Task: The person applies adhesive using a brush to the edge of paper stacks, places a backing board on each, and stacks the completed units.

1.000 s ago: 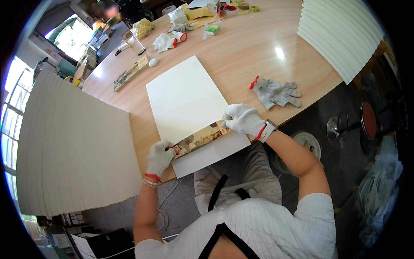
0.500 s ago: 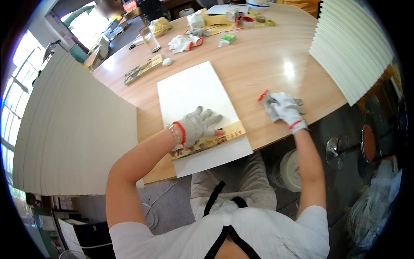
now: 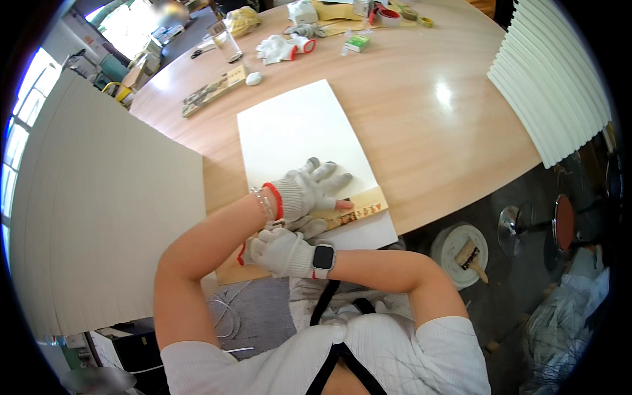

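My left hand (image 3: 315, 187), in a white knit glove with a red cuff, lies spread on a white board (image 3: 289, 131) near the table's front edge. Its bare thumb rests on a cream strip (image 3: 365, 204) with dark and brown printing, laid across the near part of the board. My right hand (image 3: 282, 252), also gloved and wearing a dark-faced watch (image 3: 323, 257), crosses under the left forearm. Its fingers are curled over what looks like a bunched grey glove (image 3: 309, 227) with a red edge, at the strip's left end. That end is hidden by both hands.
Tall stacks of white boards stand at left (image 3: 112, 197) and right (image 3: 550, 79). Farther back lie a printed strip stack (image 3: 214, 92), a white lump (image 3: 254, 79), loose gloves (image 3: 280, 49), a green box (image 3: 357, 43) and tape rolls (image 3: 390, 18). A brush (image 3: 471, 257) lies on a bucket (image 3: 451, 273) at right.
My right hand has swept from the table's right side across to the strip's left end, carrying the bunched glove. My left hand stays spread on the board. The view has shifted slightly.
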`<state>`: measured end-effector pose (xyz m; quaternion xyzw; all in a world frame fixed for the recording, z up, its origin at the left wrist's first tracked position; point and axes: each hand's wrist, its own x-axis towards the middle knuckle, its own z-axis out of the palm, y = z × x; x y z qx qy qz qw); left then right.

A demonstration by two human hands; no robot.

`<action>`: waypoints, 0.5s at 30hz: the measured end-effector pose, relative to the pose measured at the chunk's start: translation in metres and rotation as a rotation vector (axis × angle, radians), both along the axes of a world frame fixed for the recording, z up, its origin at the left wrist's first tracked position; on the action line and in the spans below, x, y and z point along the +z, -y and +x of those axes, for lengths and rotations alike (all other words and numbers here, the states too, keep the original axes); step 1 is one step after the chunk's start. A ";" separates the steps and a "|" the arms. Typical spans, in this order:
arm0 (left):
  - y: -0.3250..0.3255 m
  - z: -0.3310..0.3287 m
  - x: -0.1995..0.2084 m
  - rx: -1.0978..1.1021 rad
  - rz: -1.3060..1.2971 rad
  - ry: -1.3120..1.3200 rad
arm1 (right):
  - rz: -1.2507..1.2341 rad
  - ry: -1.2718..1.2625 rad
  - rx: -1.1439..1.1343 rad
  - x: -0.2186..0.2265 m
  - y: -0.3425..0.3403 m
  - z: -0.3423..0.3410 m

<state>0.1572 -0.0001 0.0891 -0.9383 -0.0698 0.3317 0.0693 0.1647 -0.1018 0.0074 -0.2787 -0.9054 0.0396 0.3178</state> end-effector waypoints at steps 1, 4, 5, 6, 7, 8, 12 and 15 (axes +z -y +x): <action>0.001 0.000 -0.003 0.033 -0.013 0.020 | 0.006 -0.020 0.030 0.000 0.001 0.003; 0.007 -0.002 -0.006 0.095 -0.032 0.036 | -0.201 0.217 -0.059 0.022 0.010 0.068; 0.013 -0.001 0.004 0.069 -0.032 -0.005 | -0.101 0.174 -0.092 0.019 0.015 0.117; 0.015 0.002 0.016 0.031 -0.028 -0.045 | -0.005 0.131 -0.136 0.017 0.019 0.166; 0.014 0.009 0.026 -0.011 0.001 -0.077 | 0.085 0.089 -0.192 0.015 0.026 0.217; 0.016 0.014 0.029 0.021 -0.008 -0.047 | 0.007 0.535 -0.466 0.033 0.034 0.254; 0.018 0.007 0.030 0.001 0.005 -0.036 | 0.084 0.178 -0.776 0.030 0.017 0.291; 0.016 -0.009 0.020 -0.014 0.082 0.083 | -0.472 -0.245 -0.735 0.022 0.001 0.239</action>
